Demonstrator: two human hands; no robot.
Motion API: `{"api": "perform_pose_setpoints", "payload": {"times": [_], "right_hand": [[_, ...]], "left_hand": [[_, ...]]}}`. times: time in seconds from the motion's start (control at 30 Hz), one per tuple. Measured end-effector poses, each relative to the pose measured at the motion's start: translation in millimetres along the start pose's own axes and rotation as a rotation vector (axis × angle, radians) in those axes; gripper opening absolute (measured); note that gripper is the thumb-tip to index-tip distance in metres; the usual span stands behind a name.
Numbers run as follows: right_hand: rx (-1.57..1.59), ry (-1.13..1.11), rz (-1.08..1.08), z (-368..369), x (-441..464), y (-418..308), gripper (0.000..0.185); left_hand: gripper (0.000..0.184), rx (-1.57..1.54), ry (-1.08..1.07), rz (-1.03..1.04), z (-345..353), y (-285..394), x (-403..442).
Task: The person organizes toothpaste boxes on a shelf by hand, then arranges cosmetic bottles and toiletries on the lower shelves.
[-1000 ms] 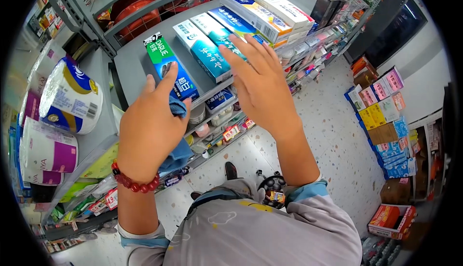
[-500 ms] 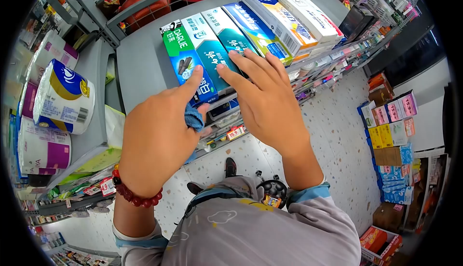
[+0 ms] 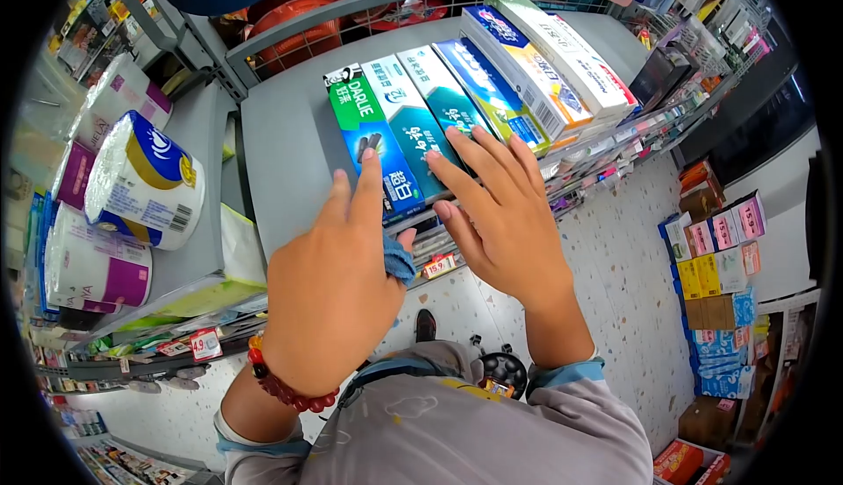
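- Darlie box, green and blue, lies flat on the grey shelf at the row's left end, beside two teal-and-white boxes.
- Left hand: index finger stretched out over the Darlie box, with a blue cloth tucked in by the thumb.
- Right hand: fingers spread over the near ends of the teal-and-white boxes, grasping nothing; whether the fingertips press or just hover is hard to tell.
- Step in hand, as I judge it: evening up the row.
- Next move calls for light, level pressure, front ends flush with the shelf edge, and the cloth clear of the cartons.
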State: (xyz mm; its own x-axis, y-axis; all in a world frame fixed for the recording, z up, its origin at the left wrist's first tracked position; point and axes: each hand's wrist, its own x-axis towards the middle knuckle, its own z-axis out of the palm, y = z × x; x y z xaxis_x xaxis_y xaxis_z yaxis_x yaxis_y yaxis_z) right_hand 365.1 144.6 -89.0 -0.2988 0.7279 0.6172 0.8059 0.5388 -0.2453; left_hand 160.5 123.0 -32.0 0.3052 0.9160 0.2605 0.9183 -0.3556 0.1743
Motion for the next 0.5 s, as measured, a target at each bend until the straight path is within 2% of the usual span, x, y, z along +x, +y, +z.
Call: {"api": "perform_pose_setpoints", "payload": {"times": [0.13,0.2,0.27,0.33,0.4,0.43,0.5], "right_hand": [[0.032,0.006,-0.044,-6.5,8.4,-11.2,0.048],[-0.022,-0.013,-0.102,-6.7,9.4,-14.5,0.047],[-0.017,-0.14,-0.036,-5.6,10.0,-20.2,0.048],[-0.036,-0.103,-0.041,-8.6,10.7,-27.8,0.048],[0.0,-0.034,-0.114,-11.8,18.4,-44.1,0.046],[0.045,-0.021,-0.173,-8.9,27.0,-61.0,0.046],[0.154,0.006,-0.274,-9.7,42.9,-91.0,0.044]], "left_hand": [[0.072,-0.103,-0.094,0.062,-2.3,-9.9,-1.9],[0.078,-0.208,-0.093,-0.016,-5.7,-7.7,-5.9],[0.073,-0.165,0.007,-0.022,-10.9,-12.1,-19.2],[0.064,-0.126,-0.129,0.012,-31.8,-18.9,-37.6],[0.058,-0.228,-0.033,0.053,-48.2,-29.9,-63.0],[0.058,-0.19,0.001,-0.002,-57.7,-42.0,-77.9],[0.055,-0.445,0.059,0.146,-73.6,-61.4,-101.1]]}}
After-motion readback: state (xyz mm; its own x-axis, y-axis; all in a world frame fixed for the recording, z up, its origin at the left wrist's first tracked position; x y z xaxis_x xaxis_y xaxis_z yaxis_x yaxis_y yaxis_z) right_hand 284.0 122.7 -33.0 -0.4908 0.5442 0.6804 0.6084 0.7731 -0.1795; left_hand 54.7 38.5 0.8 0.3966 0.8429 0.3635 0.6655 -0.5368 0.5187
